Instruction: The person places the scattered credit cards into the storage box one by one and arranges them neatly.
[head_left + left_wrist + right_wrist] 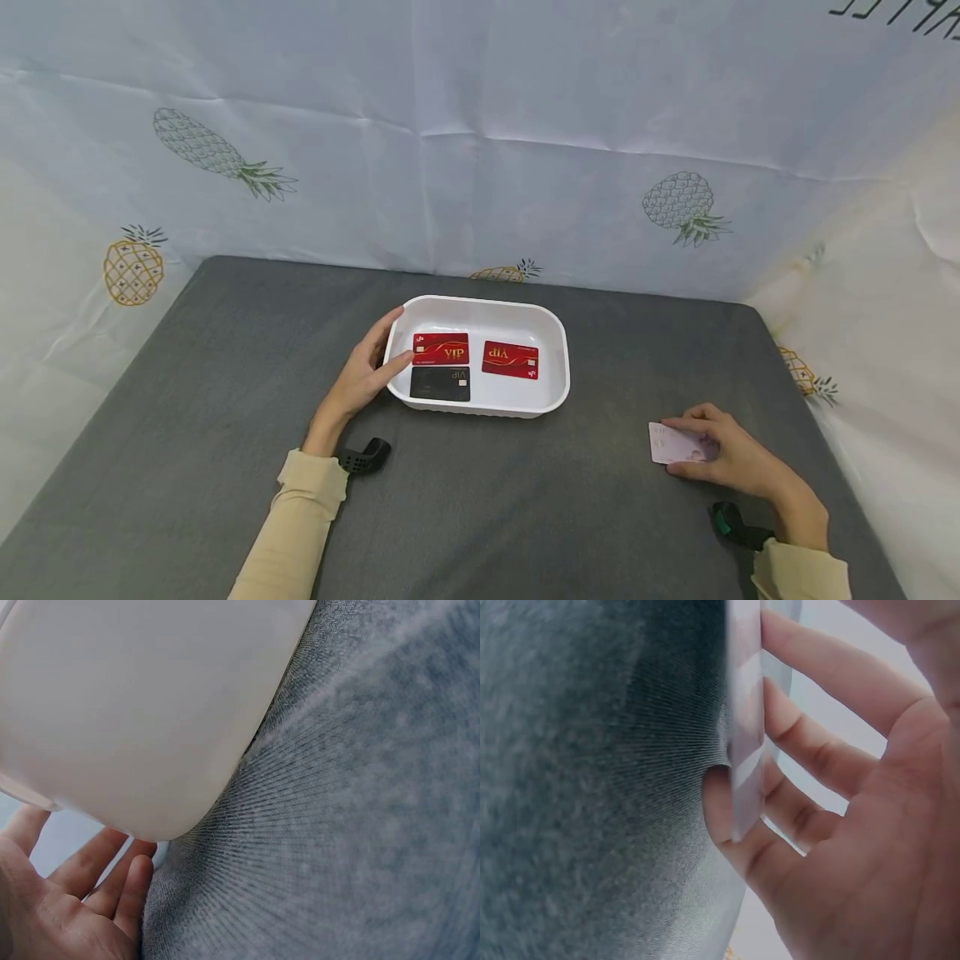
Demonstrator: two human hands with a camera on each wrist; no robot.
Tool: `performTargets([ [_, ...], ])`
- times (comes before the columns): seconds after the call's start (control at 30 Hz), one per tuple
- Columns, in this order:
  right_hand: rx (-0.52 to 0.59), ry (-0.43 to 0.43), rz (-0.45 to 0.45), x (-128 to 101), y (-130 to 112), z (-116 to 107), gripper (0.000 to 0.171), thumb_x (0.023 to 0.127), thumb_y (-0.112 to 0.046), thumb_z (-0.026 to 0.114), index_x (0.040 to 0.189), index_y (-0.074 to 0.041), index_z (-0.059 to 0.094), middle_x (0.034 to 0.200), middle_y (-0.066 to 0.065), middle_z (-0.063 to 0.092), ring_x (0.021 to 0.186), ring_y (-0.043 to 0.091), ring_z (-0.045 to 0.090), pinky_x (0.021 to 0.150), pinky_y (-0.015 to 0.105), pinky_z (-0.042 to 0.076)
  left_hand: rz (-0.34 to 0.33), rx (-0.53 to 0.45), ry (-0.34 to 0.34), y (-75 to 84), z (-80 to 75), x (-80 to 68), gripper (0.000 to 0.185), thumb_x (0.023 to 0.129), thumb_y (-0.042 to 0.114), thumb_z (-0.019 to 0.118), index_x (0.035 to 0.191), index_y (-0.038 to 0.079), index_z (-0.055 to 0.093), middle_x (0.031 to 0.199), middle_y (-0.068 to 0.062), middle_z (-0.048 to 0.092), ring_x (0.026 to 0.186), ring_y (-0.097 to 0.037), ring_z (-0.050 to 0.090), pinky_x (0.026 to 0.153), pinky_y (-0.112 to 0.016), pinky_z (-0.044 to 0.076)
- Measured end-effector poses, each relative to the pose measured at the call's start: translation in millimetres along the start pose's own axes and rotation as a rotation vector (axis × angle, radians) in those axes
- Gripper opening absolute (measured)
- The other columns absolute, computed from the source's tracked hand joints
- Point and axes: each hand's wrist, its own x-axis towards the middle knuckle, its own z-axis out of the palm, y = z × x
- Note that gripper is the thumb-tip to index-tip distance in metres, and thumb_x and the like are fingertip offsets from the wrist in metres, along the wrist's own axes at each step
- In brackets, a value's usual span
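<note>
Right hand (738, 462), nearest, pinches a pale card (678, 442) on the worktop (525, 500), its long axis 9-to-3; white tray (557, 392) lies at 10 o'clock, left hand (367, 375) touching it with straight fingers.

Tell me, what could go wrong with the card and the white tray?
The pale card is only lightly pinched at its edge by the right hand, so it might slip onto the grey table. The left hand merely rests against the white tray, so a nudge could slide it. Three cards already fill much of the tray, so another may overlap them.
</note>
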Motion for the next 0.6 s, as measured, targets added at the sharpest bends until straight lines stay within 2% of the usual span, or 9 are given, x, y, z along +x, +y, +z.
performTargets([
  [0.27,-0.041,0.064,-0.002,6,-6,-2,0.057,0.076,-0.025,0.090,0.127,-0.007,0.071,0.109,-0.002,0.057,0.096,0.002,0.039,0.074,0.026,0.034,0.001,0.013,0.005,-0.5,-0.3,-0.5,0.075,0.097,0.010,0.064,0.162,0.014,0.027,0.156,-0.022,0.042,0.138,-0.040,0.044,0.113,-0.063,0.034],
  [0.6,-0.040,0.059,0.009,19,-19,-9,0.058,0.080,-0.028,0.088,0.132,-0.009,0.069,0.112,0.001,0.059,0.097,0.011,0.042,0.076,0.027,0.035,-0.003,-0.007,0.004,0.2,0.6,0.1,0.074,0.097,0.010,0.064,0.162,0.015,0.028,0.159,-0.019,0.039,0.141,-0.038,0.042,0.115,-0.062,0.032],
])
